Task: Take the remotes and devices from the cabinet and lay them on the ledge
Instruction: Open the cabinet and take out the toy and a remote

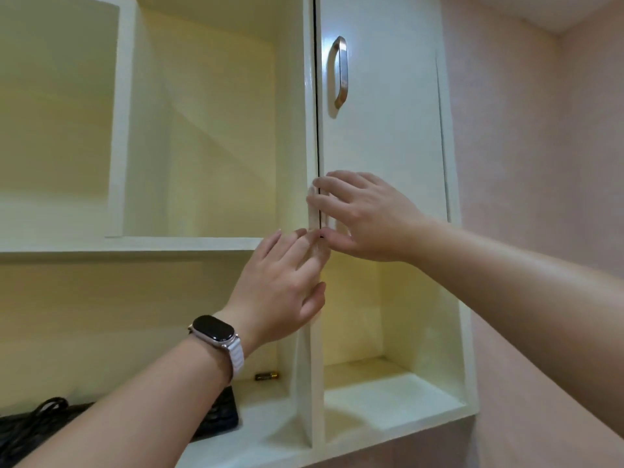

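On pink wall (540, 163): cream cabinet (209, 130), shelves open at left, door (388, 113) closed upper right. Right hand (368, 217) gripped door's lower corner. Left hand (280, 292), fingers straight, touched divider (314, 383). Black device (224, 415) lay on bottom shelf (270, 420) beside cable (33, 420), battery (266, 376) behind.

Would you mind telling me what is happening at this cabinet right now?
A person has both hands at the cabinet door, which looks shut or nearly so. The right hand has its fingertips at the door's left edge near the bottom corner, but blur hides whether they grip it. The left hand, with a watch on its wrist, reaches up just below with fingers extended. The handle is untouched. A black device, a dark cable and a battery lie on the lower shelf.
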Available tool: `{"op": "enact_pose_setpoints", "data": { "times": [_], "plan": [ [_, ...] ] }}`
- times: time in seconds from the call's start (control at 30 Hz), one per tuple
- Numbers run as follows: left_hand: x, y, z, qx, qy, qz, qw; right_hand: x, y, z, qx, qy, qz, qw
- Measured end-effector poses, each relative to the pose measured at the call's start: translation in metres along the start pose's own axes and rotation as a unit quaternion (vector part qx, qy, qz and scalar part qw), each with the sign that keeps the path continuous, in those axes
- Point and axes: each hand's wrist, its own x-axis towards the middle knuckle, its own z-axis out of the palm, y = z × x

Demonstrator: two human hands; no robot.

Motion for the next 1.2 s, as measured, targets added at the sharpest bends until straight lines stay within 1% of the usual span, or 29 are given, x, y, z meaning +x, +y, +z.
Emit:
{"op": "enact_pose_setpoints", "data": {
  "times": [0.07, 0.17, 0.27, 0.4, 0.57, 0.73, 0.9, 1.03, 1.2],
  "plan": [
    [-0.005, -0.001, 0.008, 0.018, 0.008, 0.006, 1.0, 0.001, 0.006, 0.012, 0.002, 0.026, -0.022, 0.999],
    [-0.007, -0.004, 0.019, 0.044, 0.043, 0.02, 0.998, 0.0, 0.014, 0.027, 0.006, 0.07, -0.056, 0.996],
    [-0.007, -0.002, 0.031, 0.061, 0.075, 0.017, 0.995, -0.002, 0.022, 0.037, 0.008, 0.104, -0.082, 0.991],
    [-0.008, -0.004, 0.042, 0.077, 0.107, 0.027, 0.991, -0.004, 0.031, 0.044, -0.001, 0.111, -0.115, 0.987],
    [-0.007, -0.005, 0.045, 0.102, 0.114, 0.033, 0.988, 0.006, 0.044, 0.034, -0.03, 0.091, -0.178, 0.979],
    [-0.007, -0.003, 0.041, 0.103, 0.095, 0.03, 0.99, 0.013, 0.048, 0.008, -0.061, 0.069, -0.242, 0.966],
    [-0.006, 0.008, 0.025, 0.101, 0.034, -0.01, 0.994, 0.012, 0.052, -0.026, -0.079, 0.048, -0.269, 0.959],
    [0.011, 0.031, 0.006, 0.047, 0.03, -0.087, 0.995, -0.004, 0.06, -0.054, -0.062, 0.071, -0.268, 0.959],
    [0.03, 0.053, 0.01, 0.062, -0.026, -0.119, 0.991, -0.038, 0.076, -0.085, -0.052, 0.086, -0.238, 0.966]
  ]
}}
